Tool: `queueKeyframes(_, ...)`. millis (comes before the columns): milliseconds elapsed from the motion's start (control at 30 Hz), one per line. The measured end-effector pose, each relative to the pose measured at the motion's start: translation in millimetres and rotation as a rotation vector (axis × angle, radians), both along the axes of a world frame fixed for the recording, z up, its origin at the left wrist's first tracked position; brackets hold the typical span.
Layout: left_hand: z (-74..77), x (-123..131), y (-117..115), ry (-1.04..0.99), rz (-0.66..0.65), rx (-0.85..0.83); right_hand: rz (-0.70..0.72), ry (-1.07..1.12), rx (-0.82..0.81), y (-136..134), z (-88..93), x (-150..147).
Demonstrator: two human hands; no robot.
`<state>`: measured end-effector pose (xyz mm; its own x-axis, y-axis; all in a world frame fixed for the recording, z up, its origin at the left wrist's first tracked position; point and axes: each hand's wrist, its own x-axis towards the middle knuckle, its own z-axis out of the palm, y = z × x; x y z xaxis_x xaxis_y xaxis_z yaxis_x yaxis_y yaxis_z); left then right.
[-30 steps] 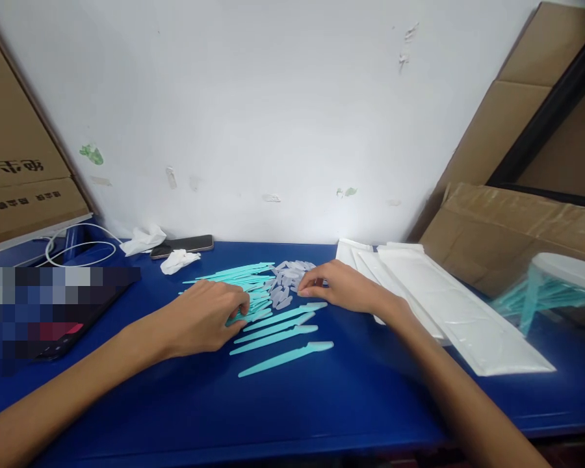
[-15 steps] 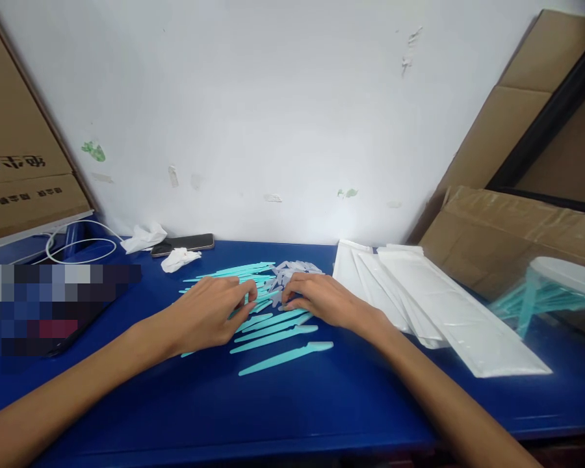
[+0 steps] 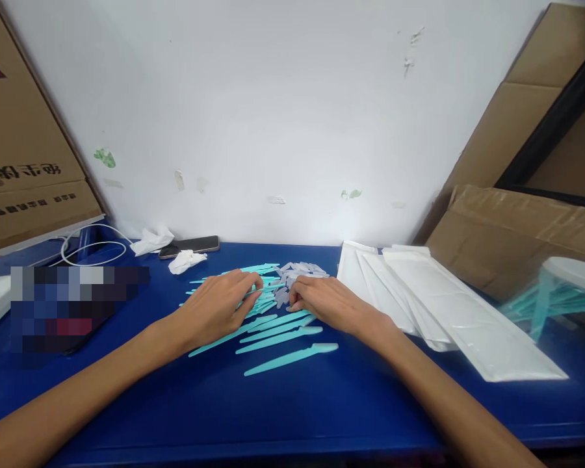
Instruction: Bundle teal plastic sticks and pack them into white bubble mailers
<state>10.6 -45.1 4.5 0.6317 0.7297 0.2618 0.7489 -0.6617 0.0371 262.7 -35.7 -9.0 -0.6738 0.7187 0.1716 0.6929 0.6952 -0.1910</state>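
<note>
Turquoise eyebrow razors [image 3: 292,359] lie on the blue table, several in a loose row in front and more in a heap behind and under my left hand. My left hand [image 3: 229,302] is closed in a pinch on one razor, whose end points right past the fingertips. Beside the heap is a pile of small translucent caps [image 3: 302,268]. My right hand [image 3: 324,300] hovers at the near side of that pile, fingers curled with thumb and fingertips together. Whatever it pinches is hidden behind the fingers.
White padded envelopes [image 3: 461,312] lie overlapped on the right, with a clear tub [image 3: 560,292] of turquoise razors beyond them. A phone [image 3: 190,246] and crumpled tissues [image 3: 188,261] rest near the wall. Cardboard boxes [image 3: 517,237] stand on both sides; a white cable [image 3: 95,244] coils at left.
The whole view has shifted slightly, so things sit a little further right. My left hand has turned a bit, and the razor's end now shows between the two hands.
</note>
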Motion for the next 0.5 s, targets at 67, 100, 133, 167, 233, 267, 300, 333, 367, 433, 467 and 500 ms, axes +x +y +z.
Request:
queueKeyframes(67,-2.1,0.0,1.2,-0.021,-0.018,0.002,-0.005,0.009,-0.005,-0.8,1.6,-0.1)
queueKeyframes(100,-3.3,0.0,1.9,-0.026,-0.023,0.001,-0.006,0.016,-0.004,-1.0,2.4,0.3)
queueKeyframes(133,-4.6,0.0,2.7,-0.028,-0.023,0.002,-0.008,0.024,-0.002,-1.0,3.1,0.8)
queueKeyframes(167,-5.8,0.0,3.4,-0.026,-0.021,0.003,-0.010,0.031,0.001,-0.9,3.9,1.5)
queueKeyframes(233,-7.7,0.1,4.6,-0.022,-0.018,0.009,-0.029,0.056,0.019,-0.9,5.8,2.9)
queueKeyframes(267,-8.4,0.1,5.1,-0.022,-0.016,0.017,-0.050,0.080,0.034,-1.0,7.0,3.5)
queueKeyframes(300,-8.9,0.0,5.4,-0.025,-0.014,0.027,-0.077,0.113,0.051,-1.2,8.3,4.0)
queueKeyframes(333,-9.2,-0.2,5.8,-0.030,-0.010,0.037,-0.105,0.153,0.071,-1.4,9.5,4.4)
queueKeyframes(367,-9.4,-0.5,6.0,-0.038,-0.004,0.048,-0.128,0.195,0.092,-1.5,10.7,4.8)
queueKeyframes(433,-9.8,-1.1,6.5,-0.057,0.010,0.061,-0.151,0.273,0.113,-1.4,12.4,5.5)
queueKeyframes(467,-10.0,-1.5,6.8,-0.068,0.014,0.063,-0.157,0.306,0.114,-1.0,12.8,5.9)
queueKeyframes(500,-10.2,-1.7,7.0,-0.079,0.016,0.066,-0.163,0.338,0.106,-0.6,13.0,6.3)
